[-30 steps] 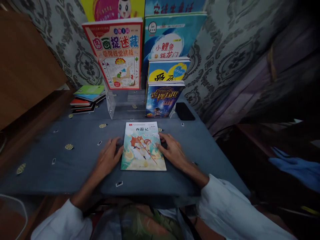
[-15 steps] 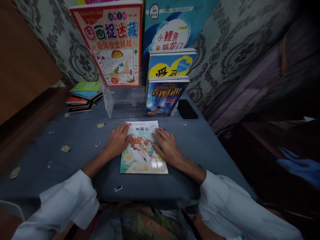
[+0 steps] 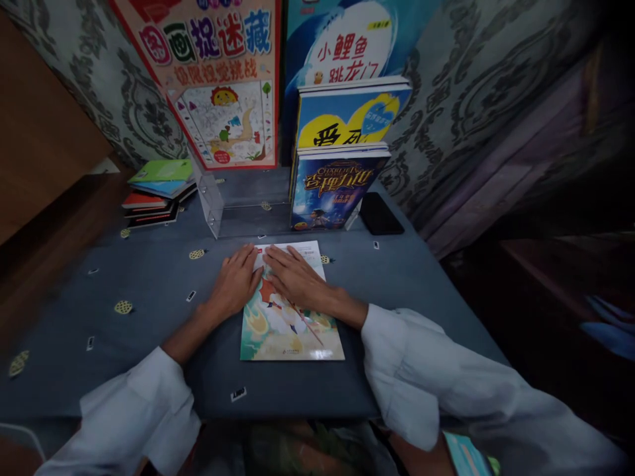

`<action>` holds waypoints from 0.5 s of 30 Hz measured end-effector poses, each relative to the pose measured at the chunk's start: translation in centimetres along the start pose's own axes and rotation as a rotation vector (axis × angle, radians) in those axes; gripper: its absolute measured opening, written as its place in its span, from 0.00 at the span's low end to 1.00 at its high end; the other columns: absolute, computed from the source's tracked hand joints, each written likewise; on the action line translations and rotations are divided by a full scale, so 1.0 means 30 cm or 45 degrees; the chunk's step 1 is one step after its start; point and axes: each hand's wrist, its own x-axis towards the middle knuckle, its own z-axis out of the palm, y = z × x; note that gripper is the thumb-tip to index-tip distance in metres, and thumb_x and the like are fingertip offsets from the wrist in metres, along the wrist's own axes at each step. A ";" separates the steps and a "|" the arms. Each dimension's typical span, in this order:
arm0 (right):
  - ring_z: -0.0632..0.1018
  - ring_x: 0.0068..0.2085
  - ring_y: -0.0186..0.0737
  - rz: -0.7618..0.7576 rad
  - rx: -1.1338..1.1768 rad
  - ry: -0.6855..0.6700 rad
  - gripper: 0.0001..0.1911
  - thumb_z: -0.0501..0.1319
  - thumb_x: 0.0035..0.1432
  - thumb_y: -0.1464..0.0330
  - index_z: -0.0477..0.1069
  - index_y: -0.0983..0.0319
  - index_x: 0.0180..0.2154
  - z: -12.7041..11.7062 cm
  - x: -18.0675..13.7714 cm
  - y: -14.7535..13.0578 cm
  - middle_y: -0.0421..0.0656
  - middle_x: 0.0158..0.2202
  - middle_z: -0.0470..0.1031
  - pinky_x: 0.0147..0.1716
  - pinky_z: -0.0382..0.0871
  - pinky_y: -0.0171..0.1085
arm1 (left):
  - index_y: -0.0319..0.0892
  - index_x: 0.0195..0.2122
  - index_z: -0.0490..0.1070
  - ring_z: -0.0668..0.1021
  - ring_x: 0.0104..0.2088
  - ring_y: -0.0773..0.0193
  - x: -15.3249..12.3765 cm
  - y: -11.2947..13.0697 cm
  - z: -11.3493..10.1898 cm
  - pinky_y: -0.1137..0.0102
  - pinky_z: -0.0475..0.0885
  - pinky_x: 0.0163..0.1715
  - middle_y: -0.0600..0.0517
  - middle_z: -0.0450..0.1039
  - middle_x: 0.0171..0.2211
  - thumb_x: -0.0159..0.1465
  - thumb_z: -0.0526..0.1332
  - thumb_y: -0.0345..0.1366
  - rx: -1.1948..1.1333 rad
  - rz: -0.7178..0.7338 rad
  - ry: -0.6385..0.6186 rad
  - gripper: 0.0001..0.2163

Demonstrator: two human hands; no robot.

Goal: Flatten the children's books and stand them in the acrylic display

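Note:
A colourful picture book [image 3: 288, 330] lies flat on the grey-blue tablecloth [image 3: 149, 344] in front of me. My left hand [image 3: 234, 283] rests at the book's upper left corner, fingers stretched out and touching its edge. My right hand [image 3: 296, 277] lies flat across the top of the cover, fingers extended toward the left hand. Both hands nearly meet at the book's top left. White sleeves cover both forearms.
A clear acrylic stand [image 3: 218, 205] behind the book holds upright books [image 3: 337, 185], with taller books [image 3: 218, 79] leaning behind. A stack of thin books [image 3: 156, 195] lies at the left, a black phone [image 3: 381, 215] at the right. Patterned wallpaper backs the table.
My right hand has slid left from the book's right edge onto its top. The left hand moved up to the top left corner. The view has moved closer.

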 end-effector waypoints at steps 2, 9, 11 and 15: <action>0.58 0.71 0.49 -0.019 -0.006 -0.001 0.26 0.49 0.71 0.66 0.60 0.70 0.66 0.007 0.020 0.000 0.57 0.69 0.61 0.70 0.50 0.56 | 0.35 0.62 0.65 0.69 0.64 0.48 -0.004 -0.004 0.011 0.52 0.69 0.57 0.36 0.66 0.64 0.72 0.48 0.37 -0.021 -0.001 0.026 0.21; 0.58 0.72 0.48 -0.021 0.003 0.030 0.26 0.48 0.73 0.64 0.60 0.68 0.66 0.012 0.033 0.006 0.56 0.69 0.60 0.71 0.49 0.54 | 0.36 0.65 0.63 0.65 0.68 0.50 -0.006 -0.029 0.039 0.53 0.69 0.58 0.38 0.63 0.67 0.72 0.46 0.37 -0.109 0.063 0.051 0.22; 0.57 0.72 0.49 -0.024 0.012 0.037 0.26 0.49 0.73 0.64 0.60 0.70 0.66 0.013 0.031 0.007 0.57 0.69 0.60 0.71 0.49 0.53 | 0.36 0.64 0.63 0.66 0.67 0.50 -0.005 -0.032 0.038 0.52 0.69 0.57 0.38 0.64 0.66 0.72 0.47 0.37 -0.100 0.066 0.058 0.22; 0.57 0.72 0.50 0.047 0.028 0.042 0.27 0.51 0.72 0.63 0.59 0.71 0.66 0.010 0.030 0.001 0.59 0.70 0.58 0.71 0.49 0.53 | 0.34 0.64 0.64 0.67 0.66 0.49 -0.001 -0.033 0.024 0.52 0.69 0.57 0.36 0.64 0.65 0.72 0.46 0.37 -0.063 0.090 0.046 0.22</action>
